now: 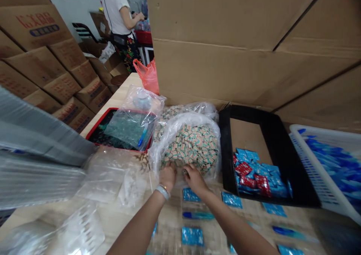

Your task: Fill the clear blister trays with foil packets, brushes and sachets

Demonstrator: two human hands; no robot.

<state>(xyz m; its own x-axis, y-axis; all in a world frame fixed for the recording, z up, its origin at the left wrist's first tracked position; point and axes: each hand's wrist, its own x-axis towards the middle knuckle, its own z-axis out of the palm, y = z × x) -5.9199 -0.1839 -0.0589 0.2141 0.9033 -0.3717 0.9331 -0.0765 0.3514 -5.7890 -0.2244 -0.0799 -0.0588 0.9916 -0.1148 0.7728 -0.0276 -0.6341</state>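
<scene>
A clear plastic bag (184, 116) stands wide at the mouth, full of small beige packets (194, 144) printed in green and orange. At its near edge, my left hand (168, 176) reaches in among the packets; its fingertips are blurred and partly hidden. Just to the right, my right hand (195, 178) has its fingers curled, with thumb and forefinger pinched on what looks like one small packet. Below the hands, blue sachets (192, 236) and a blue pen (198, 215) lie in rows on the table, partly covered by my forearms.
A black tray (228, 153) at right holds blue and red sachets. Beyond it stands a white basket (324, 176) of blue pens. A red-rimmed tray (93, 134) and plastic bags (104, 172) lie left. Cardboard (225, 59) walls the back; a person (118, 14) stands behind.
</scene>
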